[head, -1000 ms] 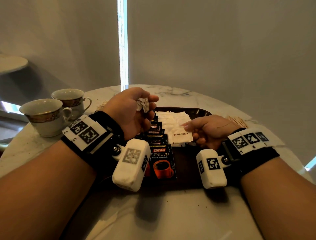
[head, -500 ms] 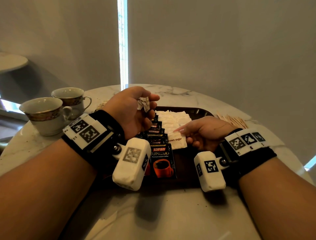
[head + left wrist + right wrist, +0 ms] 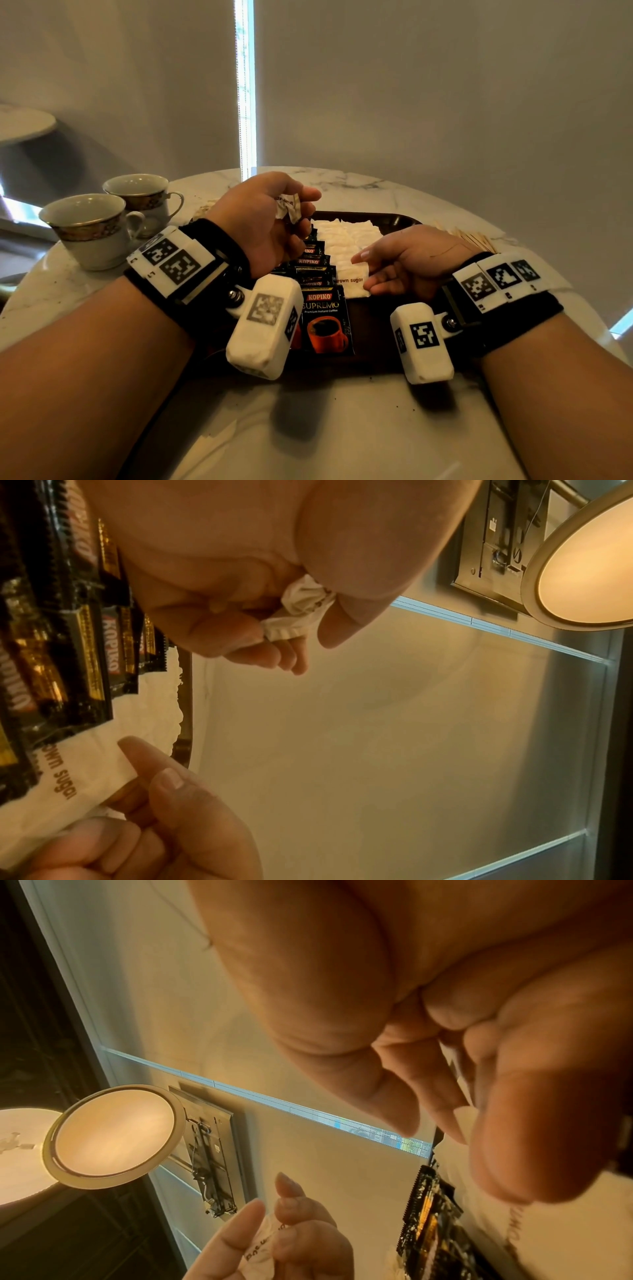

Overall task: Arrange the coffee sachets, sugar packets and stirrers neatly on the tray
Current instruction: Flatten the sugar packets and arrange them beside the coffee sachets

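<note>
Sugar packets are what we are busy with, and we take the tray (image 3: 394, 222) as our landmark. Nearest us on its near half lies the front coffee sachet (image 3: 325, 322), face up, heading a row of sachets (image 3: 310, 260) that overlap one another and run toward the tray's far rim. Just right of that row, over the tray's middle, our right hand (image 3: 411, 263) pinches the right edge of a brown sugar packet (image 3: 352, 279) between thumb and forefinger, the other fingers curled beneath; the packet lies nearly flat, its printed line running left to right across the tray, its left edge touching the sachet row. It sits at the near end of the white row of sugar packets (image 3: 346, 236) that runs to the far rim. So the packet lies to the left of our right fingers, and we judge the right hand the nearer one to set it square. Above the tray's left side our left hand (image 3: 267, 222) is raised, fingers curled round a few crumpled packets (image 3: 287, 207) pinched under the thumb. Beyond the tray's right rim the stirrers (image 3: 476, 238) lie on the table, not yet on the tray. Left of the tray stand two cups (image 3: 102, 222).
</note>
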`<state>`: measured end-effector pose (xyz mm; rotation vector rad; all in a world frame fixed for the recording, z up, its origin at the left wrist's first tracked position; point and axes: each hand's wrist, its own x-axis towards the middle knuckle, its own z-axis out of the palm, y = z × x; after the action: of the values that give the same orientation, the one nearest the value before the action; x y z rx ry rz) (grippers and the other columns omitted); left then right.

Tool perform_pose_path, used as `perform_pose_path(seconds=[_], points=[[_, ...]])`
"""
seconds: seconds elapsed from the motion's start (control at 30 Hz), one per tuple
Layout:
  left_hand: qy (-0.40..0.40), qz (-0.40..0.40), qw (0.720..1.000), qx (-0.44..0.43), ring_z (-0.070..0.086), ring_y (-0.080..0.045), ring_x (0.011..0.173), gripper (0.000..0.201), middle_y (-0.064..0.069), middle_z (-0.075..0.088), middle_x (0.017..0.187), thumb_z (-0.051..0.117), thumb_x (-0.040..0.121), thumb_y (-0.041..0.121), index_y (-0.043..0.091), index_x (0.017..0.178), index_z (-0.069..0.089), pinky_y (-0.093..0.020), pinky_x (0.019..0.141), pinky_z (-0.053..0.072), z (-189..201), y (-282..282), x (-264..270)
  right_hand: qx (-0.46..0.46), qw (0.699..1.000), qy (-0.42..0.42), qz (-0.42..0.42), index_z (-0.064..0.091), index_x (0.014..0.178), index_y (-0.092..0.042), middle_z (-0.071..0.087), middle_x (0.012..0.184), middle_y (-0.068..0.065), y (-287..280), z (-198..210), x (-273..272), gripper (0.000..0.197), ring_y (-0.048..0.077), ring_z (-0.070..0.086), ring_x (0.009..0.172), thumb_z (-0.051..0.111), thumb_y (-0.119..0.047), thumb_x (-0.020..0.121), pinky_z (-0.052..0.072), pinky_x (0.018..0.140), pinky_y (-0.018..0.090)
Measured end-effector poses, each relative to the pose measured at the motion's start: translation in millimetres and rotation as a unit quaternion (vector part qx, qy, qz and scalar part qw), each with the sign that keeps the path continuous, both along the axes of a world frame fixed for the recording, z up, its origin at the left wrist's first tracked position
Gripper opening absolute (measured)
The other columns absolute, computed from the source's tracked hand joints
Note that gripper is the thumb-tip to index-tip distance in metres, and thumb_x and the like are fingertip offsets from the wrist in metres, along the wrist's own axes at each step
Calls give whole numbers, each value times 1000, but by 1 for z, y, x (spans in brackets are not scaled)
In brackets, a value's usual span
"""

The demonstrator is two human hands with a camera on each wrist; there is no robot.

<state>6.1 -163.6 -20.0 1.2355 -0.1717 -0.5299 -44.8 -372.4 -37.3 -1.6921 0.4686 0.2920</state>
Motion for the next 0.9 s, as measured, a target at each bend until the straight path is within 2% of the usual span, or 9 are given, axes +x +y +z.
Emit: perform_pose_path(seconds=[0.13, 0.3, 0.43, 0.53, 0.67, 0.8, 0.9], points=[[-2, 2, 1000, 1, 51, -12, 62, 23, 1, 57, 75, 47, 92, 21, 11, 98, 67, -21, 46, 39, 0, 0, 0, -14, 999, -35, -30, 64, 115, 2, 56, 94, 15, 0, -1, 0, 23, 23, 69, 61, 59, -10, 96, 56, 50, 29], [-2, 2, 1000, 3, 51, -12, 61, 27, 0, 58, 76, 45, 94, 23, 11, 99, 68, -22, 48, 38, 0, 0, 0, 26, 996, -76, -33, 63, 106, -3, 60, 84, 10, -1, 0, 1, 16, 24, 68, 67, 58, -13, 96, 59, 60, 34], [12, 0, 1000, -19, 51, -14, 59, 38, -2, 55, 75, 39, 97, 31, 8, 101, 69, -22, 48, 37, 0, 0, 2, 83, 995, -45, 15, 62, 103, -2, 68, 84, 15, 3, -1, -2, 17, 30, 72, 76, 54, -16, 97, 61, 67, 38], [14, -1, 1000, -24, 49, -14, 58, 41, -2, 52, 73, 38, 97, 33, 7, 104, 68, -22, 46, 36, 1, 1, 3, 83, 995, -28, 38, 61, 105, -1, 71, 90, 19, 6, -3, -2, 20, 31, 72, 83, 53, -18, 97, 60, 74, 37], [14, -8, 1000, -19, 47, -14, 60, 44, -5, 51, 76, 37, 95, 32, 6, 108, 69, -21, 48, 35, 2, 1, 1, 83, 996, -12, 42, 61, 107, -2, 72, 92, 19, 7, -5, -1, 21, 29, 73, 82, 51, -18, 98, 60, 74, 35], [24, -40, 999, -19, 47, -16, 60, 52, -7, 52, 73, 33, 92, 33, 3, 115, 69, -22, 48, 37, 3, 3, 0, 79, 996, -10, 36, 61, 108, -1, 72, 91, 18, 8, -6, -1, 22, 28, 72, 81, 50, -18, 98, 59, 75, 35], [19, -40, 999, -14, 49, -17, 62, 51, -8, 53, 78, 32, 90, 29, 4, 118, 67, -24, 50, 38, 2, 3, -1, 79, 996, -10, 35, 61, 107, -2, 72, 91, 18, 8, -6, -1, 21, 28, 72, 81, 50, -17, 98, 58, 77, 36]])
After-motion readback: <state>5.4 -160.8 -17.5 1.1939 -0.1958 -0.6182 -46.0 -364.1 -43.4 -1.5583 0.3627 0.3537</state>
